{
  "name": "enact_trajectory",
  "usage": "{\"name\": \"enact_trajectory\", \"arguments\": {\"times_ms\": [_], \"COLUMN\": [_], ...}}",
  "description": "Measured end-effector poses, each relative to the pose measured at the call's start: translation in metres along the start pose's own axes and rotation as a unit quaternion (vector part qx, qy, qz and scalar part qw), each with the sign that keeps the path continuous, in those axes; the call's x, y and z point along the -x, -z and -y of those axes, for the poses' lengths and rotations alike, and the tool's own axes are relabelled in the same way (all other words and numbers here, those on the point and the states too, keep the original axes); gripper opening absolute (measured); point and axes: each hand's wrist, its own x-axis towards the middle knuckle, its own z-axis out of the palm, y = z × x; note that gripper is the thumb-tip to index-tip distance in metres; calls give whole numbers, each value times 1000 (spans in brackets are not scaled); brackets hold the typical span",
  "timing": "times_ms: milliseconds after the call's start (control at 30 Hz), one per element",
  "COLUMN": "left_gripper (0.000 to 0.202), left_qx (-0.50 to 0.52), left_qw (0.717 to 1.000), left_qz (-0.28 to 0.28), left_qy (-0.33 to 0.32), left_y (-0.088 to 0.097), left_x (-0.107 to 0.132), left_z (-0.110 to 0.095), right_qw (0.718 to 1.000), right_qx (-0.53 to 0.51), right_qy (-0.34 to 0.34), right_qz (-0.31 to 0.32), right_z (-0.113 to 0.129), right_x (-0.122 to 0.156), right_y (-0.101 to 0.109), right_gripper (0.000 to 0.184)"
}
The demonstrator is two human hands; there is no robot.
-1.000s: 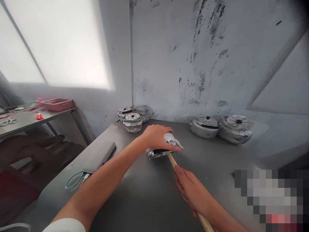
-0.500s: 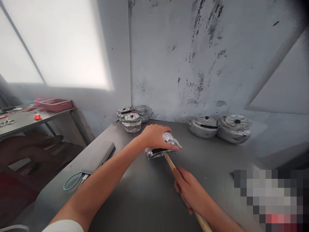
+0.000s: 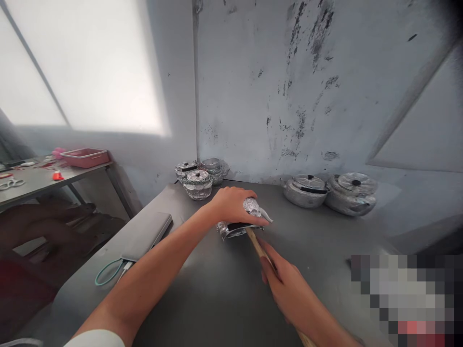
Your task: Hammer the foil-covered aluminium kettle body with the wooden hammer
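Note:
A small, dented silver metal kettle [image 3: 251, 206] lies tipped on the table, its open mouth facing me. Its curved spout points right and a black handle [image 3: 237, 225] crosses near the mouth. My left hand [image 3: 233, 205] is closed over the kettle from above, hiding much of its body. Lower down, my right hand [image 3: 280, 274] is wrapped round a long wooden handle [image 3: 256, 243]. The upper end of that handle goes in at the kettle's mouth, so whatever it ends in is hidden.
Several dented metal pots and kettles [image 3: 197, 185] stand at the table's back left. Two lidded kettles [image 3: 306, 190] sit by the wall at the right. A grey power bank [image 3: 146, 236] with a teal cable lies left. A side table holds a pink basket [image 3: 87, 157] and scissors [image 3: 12, 183].
My right hand has shifted slightly and turned round the wooden handle, with its fingers now further along the top. The left hand and the kettle have stayed in place.

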Motion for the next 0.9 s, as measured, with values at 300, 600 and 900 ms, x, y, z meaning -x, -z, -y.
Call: {"name": "enact_trajectory", "arguments": {"times_ms": [300, 600, 900], "left_gripper": [93, 93, 94], "left_qx": [-7, -7, -7], "left_qw": [1000, 1000, 1000], "left_qz": [2, 7, 2], "left_qy": [-3, 1, -3], "left_y": [1, 1, 1], "left_x": [0, 0, 0], "left_z": [0, 0, 1], "right_qw": [1000, 1000, 1000], "right_qx": [9, 17, 6], "right_qy": [5, 21, 2], "right_qz": [11, 2, 9], "right_z": [5, 4, 2], "right_x": [0, 1, 3], "right_y": [0, 0, 1], "right_gripper": [51, 50, 51]}}
